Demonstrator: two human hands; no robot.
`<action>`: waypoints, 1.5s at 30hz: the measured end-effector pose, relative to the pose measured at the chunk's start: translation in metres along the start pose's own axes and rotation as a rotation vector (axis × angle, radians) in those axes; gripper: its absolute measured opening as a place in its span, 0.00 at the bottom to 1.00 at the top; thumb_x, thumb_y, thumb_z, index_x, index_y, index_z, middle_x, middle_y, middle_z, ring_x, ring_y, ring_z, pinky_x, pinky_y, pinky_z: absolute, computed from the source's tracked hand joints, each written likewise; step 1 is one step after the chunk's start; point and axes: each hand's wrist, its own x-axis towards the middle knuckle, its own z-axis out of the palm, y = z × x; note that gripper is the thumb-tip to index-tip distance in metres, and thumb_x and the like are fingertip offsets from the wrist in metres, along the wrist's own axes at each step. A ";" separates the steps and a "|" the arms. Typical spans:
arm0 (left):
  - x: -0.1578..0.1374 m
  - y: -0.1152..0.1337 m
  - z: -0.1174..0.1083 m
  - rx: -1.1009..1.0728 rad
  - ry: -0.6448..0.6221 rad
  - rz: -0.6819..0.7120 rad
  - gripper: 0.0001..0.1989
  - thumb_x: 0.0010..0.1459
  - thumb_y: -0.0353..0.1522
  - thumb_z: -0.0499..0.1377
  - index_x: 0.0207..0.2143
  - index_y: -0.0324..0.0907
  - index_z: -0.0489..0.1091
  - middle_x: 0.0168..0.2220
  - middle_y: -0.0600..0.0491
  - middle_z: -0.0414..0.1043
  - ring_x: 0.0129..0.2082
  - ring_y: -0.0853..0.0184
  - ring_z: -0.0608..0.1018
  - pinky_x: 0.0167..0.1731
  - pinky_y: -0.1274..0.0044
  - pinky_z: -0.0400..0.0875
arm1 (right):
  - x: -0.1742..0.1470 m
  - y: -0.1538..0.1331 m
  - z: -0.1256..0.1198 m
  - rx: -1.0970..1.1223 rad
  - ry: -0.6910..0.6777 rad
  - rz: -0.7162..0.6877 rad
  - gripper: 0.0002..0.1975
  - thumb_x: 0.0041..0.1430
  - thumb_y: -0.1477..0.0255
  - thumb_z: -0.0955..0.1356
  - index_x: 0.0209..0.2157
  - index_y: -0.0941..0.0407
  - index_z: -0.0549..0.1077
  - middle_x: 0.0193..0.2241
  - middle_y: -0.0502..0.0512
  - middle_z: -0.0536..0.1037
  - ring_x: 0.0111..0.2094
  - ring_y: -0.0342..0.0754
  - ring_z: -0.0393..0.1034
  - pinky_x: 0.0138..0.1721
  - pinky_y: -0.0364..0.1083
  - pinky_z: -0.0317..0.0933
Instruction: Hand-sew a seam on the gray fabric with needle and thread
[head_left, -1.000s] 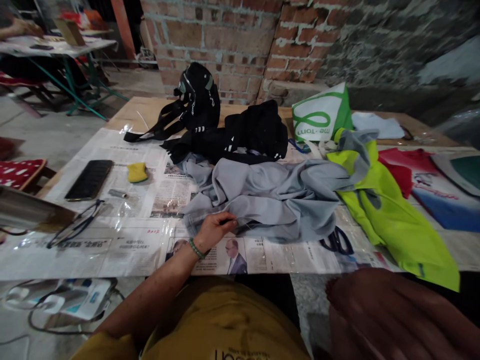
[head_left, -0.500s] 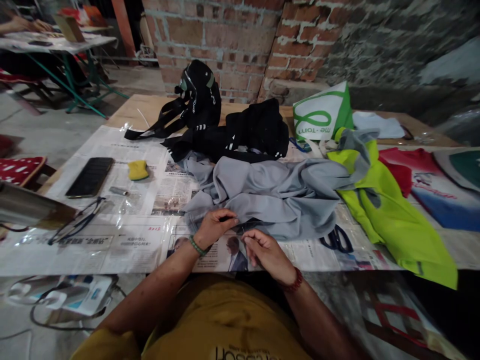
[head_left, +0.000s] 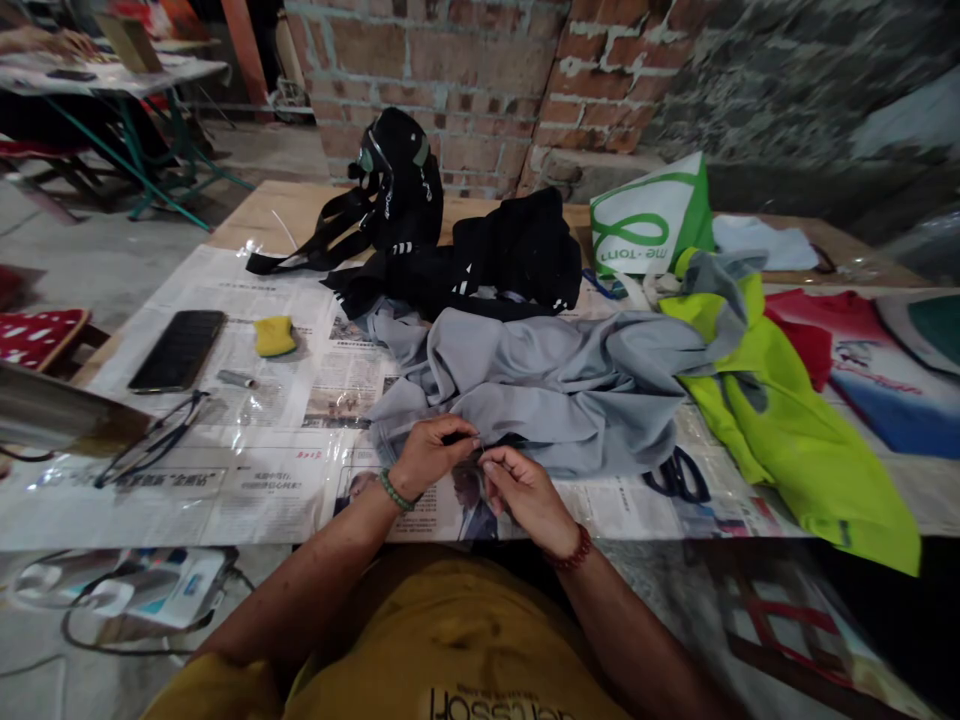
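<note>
A crumpled grey garment (head_left: 555, 385) lies on the newspaper-covered table (head_left: 247, 480). My left hand (head_left: 431, 452) pinches the garment's near hem. My right hand (head_left: 525, 490) sits just to its right, fingertips pinched together at the same hem; something thin such as a needle may be between them, too small to tell. Dark scissors (head_left: 675, 475) lie under the plastic sheet, right of my hands.
A black phone (head_left: 178, 350), yellow sponge (head_left: 274, 335), small spool (head_left: 235, 378) and glasses (head_left: 154, 450) lie at left. Black bags (head_left: 465, 250) sit behind the garment. A green-white bag (head_left: 649, 225) and neon-yellow garment (head_left: 787, 420) are at right. An iron (head_left: 127, 595) rests below the table edge.
My right hand came down from close to the camera to the grey hem beside my left hand, then moved a little closer to it. My left hand kept its pinch.
</note>
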 end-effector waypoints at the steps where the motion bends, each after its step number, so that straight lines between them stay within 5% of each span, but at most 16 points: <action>1: 0.000 0.000 0.000 0.013 -0.001 0.011 0.03 0.51 0.30 0.62 0.28 0.39 0.76 0.26 0.54 0.75 0.27 0.71 0.75 0.31 0.80 0.69 | 0.000 0.000 0.000 0.002 0.000 0.002 0.15 0.54 0.58 0.66 0.33 0.57 0.68 0.17 0.42 0.66 0.14 0.36 0.57 0.18 0.39 0.53; 25: -0.003 -0.001 0.001 0.176 0.025 0.200 0.04 0.55 0.28 0.60 0.30 0.41 0.75 0.28 0.53 0.76 0.30 0.70 0.77 0.33 0.78 0.71 | 0.002 0.005 0.006 0.052 0.067 0.015 0.15 0.53 0.57 0.67 0.30 0.56 0.67 0.18 0.43 0.67 0.14 0.36 0.58 0.17 0.39 0.53; 45: -0.003 -0.001 0.001 0.174 -0.075 0.284 0.07 0.58 0.29 0.58 0.30 0.40 0.76 0.28 0.51 0.77 0.29 0.69 0.77 0.33 0.78 0.72 | 0.013 0.008 0.007 -0.010 0.160 -0.040 0.16 0.52 0.56 0.65 0.25 0.54 0.63 0.18 0.44 0.66 0.15 0.38 0.57 0.17 0.40 0.52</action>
